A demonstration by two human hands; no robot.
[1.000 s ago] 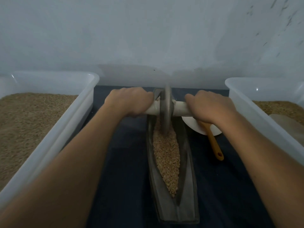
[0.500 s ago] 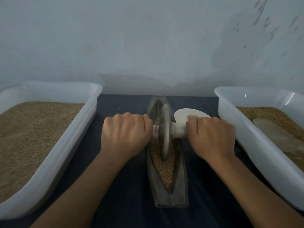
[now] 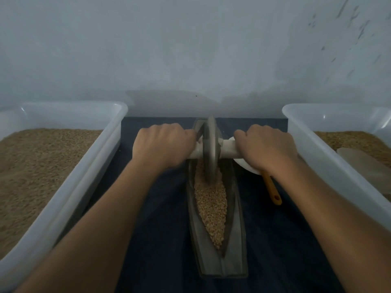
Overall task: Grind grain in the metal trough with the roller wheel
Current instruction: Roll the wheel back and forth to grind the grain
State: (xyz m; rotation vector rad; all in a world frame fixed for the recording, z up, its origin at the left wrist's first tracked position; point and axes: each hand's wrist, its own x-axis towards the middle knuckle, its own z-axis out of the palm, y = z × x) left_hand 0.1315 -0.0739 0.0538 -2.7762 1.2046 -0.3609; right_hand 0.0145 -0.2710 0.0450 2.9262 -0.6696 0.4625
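A: Both hands are on the axle. Left hand is curled round the stub to the left of the wheel; right hand is wrapped over the stub on the right. Fists closed, knuckles up.

B: And the wheel sits upright between them, centre of frame, near the far end of the trough.

A: A hand on each side probably keeps the disc from tipping, so its rim tracks straight down the groove.

B: The grain?

A: It lies in the trough's V, a long tan wedge narrowing toward the bottom of the frame. The wheel's lower rim is sunk into its far end. The kernels look mostly whole to me, so I'd judge the grinding has a way to go.

B: Arms are stretched well out, reaching forward with the wheel.

A: The trough runs lengthwise away from the person on the dark worktop, which suits a push-and-pull stroke.

B: What's around it?

A: A white bin of grain at left, another bin at right. A white scoop with an orange handle lies just beside the trough, partly under the right wrist, handy for refilling, I'd guess.

B: The risk?

A: Tilt the axle and grain could spill over the sides.
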